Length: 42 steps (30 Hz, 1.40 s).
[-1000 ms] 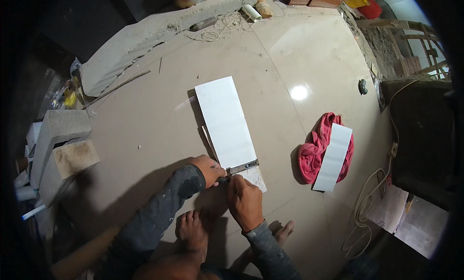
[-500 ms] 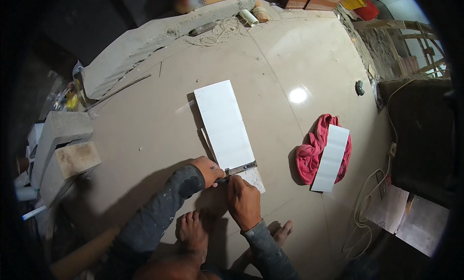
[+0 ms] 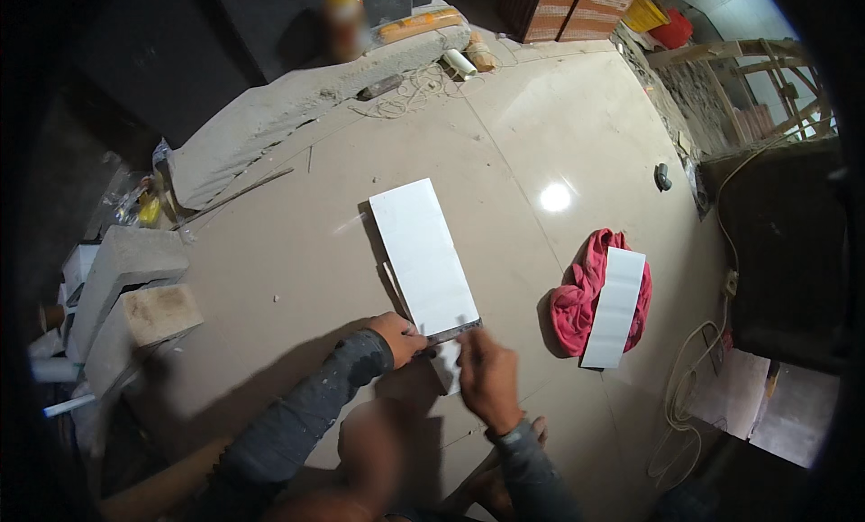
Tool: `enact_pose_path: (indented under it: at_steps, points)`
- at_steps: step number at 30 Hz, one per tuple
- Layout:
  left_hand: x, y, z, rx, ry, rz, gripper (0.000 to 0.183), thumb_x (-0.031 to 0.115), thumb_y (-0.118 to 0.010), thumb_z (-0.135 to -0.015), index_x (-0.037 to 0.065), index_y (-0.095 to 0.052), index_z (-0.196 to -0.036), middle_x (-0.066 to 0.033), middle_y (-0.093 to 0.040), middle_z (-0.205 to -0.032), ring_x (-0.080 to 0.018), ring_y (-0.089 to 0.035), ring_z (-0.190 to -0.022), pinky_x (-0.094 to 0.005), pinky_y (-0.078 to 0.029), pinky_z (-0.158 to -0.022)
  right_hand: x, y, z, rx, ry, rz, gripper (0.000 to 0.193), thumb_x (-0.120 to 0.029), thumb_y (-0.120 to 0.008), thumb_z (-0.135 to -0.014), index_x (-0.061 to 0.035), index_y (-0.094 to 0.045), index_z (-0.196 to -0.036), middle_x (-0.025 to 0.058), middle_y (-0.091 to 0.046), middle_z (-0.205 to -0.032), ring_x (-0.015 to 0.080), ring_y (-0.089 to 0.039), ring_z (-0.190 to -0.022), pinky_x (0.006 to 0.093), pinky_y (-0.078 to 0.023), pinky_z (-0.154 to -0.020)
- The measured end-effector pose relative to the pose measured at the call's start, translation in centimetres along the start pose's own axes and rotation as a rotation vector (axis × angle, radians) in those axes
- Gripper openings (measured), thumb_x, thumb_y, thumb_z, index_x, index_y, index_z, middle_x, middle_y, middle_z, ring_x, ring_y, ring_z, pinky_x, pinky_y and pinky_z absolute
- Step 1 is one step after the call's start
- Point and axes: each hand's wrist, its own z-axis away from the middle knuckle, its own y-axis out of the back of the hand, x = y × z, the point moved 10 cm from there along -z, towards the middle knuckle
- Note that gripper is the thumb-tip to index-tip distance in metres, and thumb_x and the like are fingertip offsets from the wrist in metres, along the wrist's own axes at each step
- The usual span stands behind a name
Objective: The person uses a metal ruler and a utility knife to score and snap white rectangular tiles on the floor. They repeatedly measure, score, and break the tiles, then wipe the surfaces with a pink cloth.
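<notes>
Right hand (image 3: 487,378) now blurred, shifted slightly right off the metal ruler (image 3: 453,328).

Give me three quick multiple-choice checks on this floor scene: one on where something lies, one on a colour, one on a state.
1. Where does the small white rectangular tile lie?
A. on the crumpled cloth
B. on the grey concrete blocks
C. under the left hand

2. What colour is the crumpled cloth?
A. blue
B. pink-red
C. green

3. How is the long white rectangular tile placed?
A. leaning on a wall
B. held in the air
C. flat on the beige floor

Answers: 1 A, the small tile rests across the cloth. 2 B, it shows pink-red. 3 C, it lies flat, with the left hand and right hand at its near end, by a thin metal ruler.
</notes>
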Motion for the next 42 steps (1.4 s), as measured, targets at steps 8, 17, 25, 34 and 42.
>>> enact_pose_path:
  at_steps: [8,17,25,34,42]
  points:
    - [0.1,0.7,1.4,0.207,-0.038,-0.123,0.035,0.034,-0.070,-0.088,0.005,-0.078,-0.104,-0.0236,-0.076,-0.104,-0.0400,-0.074,-0.100,-0.0476,-0.057,-0.093,-4.9,1.9,-6.4,0.291,0.311,0.408,0.057,-0.045,-0.079,-0.090,0.0033,-0.061,-0.114,0.0209,-0.064,-0.101,0.0372,-0.066,-0.093,0.0475,-0.057,-0.074]
    - [-3.3,-0.8,3.8,-0.059,-0.130,-0.020,0.034,0.035,-0.073,-0.090,0.001,-0.078,-0.090,-0.0165,-0.072,-0.074,-0.0267,-0.068,-0.068,-0.0418,-0.052,-0.066,-4.3,-2.8,-7.6,0.176,0.044,0.365,0.083,-0.052,-0.086,-0.072,0.0090,-0.052,-0.116,0.0228,-0.051,-0.115,0.0397,-0.056,-0.111,0.0503,-0.059,-0.079]
    - [-4.3,-2.4,5.2,-0.179,-0.059,0.225,0.030,0.031,-0.070,-0.102,0.004,-0.078,-0.093,-0.0010,-0.070,-0.073,-0.0089,-0.059,-0.066,-0.0296,-0.048,-0.062,1.0,4.0,-5.9,0.410,0.018,0.344,0.084,-0.057,-0.086,-0.068,0.0072,-0.054,-0.110,0.0232,-0.054,-0.108,0.0395,-0.056,-0.107,0.0519,-0.054,-0.088]
    - [-3.6,-2.0,4.6,-0.153,-0.104,0.090,0.034,0.036,-0.069,-0.102,0.004,-0.079,-0.098,-0.0030,-0.075,-0.080,-0.0103,-0.064,-0.074,-0.0300,-0.052,-0.072,14.1,21.7,-0.4,0.721,-0.241,0.639,0.089,-0.054,-0.090,-0.065,0.0030,-0.055,-0.124,0.0254,-0.058,-0.124,0.0446,-0.056,-0.120,0.0553,-0.052,-0.097]
    - [-2.7,-0.7,5.2,-0.057,-0.107,0.206,0.030,0.034,-0.069,-0.099,0.005,-0.079,-0.096,-0.0066,-0.076,-0.078,-0.0160,-0.070,-0.073,-0.0337,-0.056,-0.074,16.7,21.2,-0.8,0.589,-0.356,0.774,0.085,-0.050,-0.088,-0.069,0.0017,-0.053,-0.127,0.0241,-0.056,-0.130,0.0430,-0.057,-0.122,0.0551,-0.053,-0.096]
